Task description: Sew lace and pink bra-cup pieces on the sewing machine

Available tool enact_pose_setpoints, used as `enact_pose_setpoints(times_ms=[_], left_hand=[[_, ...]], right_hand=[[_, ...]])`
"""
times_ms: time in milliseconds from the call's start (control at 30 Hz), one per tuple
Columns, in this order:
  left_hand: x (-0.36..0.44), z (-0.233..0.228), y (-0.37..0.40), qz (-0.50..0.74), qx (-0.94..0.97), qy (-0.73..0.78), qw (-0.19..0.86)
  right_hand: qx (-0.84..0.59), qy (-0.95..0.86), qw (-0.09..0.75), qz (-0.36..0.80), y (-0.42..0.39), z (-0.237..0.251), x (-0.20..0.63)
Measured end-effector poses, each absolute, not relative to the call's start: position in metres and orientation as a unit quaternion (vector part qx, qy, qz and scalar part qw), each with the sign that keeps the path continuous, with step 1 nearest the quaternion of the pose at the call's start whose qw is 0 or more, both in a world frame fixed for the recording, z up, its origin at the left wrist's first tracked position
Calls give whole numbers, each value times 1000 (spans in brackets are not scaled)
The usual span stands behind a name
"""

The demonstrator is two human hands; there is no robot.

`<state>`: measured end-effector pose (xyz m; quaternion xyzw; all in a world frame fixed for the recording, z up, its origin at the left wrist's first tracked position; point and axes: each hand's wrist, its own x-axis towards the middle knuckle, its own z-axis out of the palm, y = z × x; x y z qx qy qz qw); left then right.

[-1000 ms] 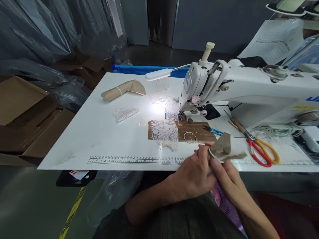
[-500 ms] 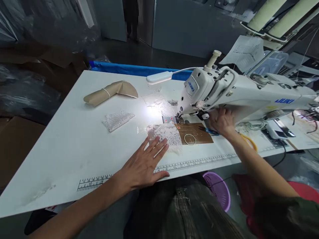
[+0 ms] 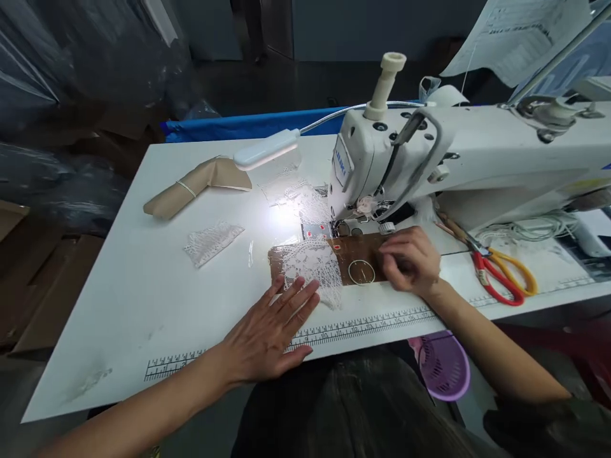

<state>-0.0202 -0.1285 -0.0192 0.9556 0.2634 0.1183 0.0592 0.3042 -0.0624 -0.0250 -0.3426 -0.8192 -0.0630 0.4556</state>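
Note:
My left hand (image 3: pixel 267 331) lies flat with its fingers spread, the fingertips at the near edge of a white lace piece (image 3: pixel 312 264). That lace rests on a brown plate (image 3: pixel 351 254) in front of the sewing machine (image 3: pixel 377 165). At the right end of the plate is my right hand (image 3: pixel 410 257), its fingers curled and closed; whatever may be inside them is hidden. A pale elastic ring (image 3: pixel 361 272) sits on the plate between the hands. More lace (image 3: pixel 310 207) lies by the needle, under the lamp's light.
A folded lace piece (image 3: pixel 213 243) and a brown paper roll (image 3: pixel 195 186) with a band lie to the left. The lamp (image 3: pixel 266 149) reaches over the table. Red-and-yellow-handled scissors (image 3: pixel 501 273) rest at right, near a cord coil (image 3: pixel 532 228). Below is a purple basket (image 3: pixel 443 366).
My right hand has come out from beneath the machine arm to the plate's right end. Blue snips seen beside it before are no longer visible. My left hand stays flat; the view has shifted.

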Motion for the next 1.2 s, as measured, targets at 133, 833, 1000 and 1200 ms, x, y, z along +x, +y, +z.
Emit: enact_pose_setpoints(times_ms=[133,833,1000,1200], left_hand=[[-7,-12,-116,56,976,152,144],[3,-8,-114,16,974,158,163],[3,-9,-114,19,978,151,142],[-2,-13,-121,89,975,184,89]], right_hand=[[-344,-863,355,101,-68,-24,293],[-724,-570,387,-24,-82,1,409],[-752,-542,364,-92,-85,7,449],[-661,-618,407,-120,-86,12,460]])
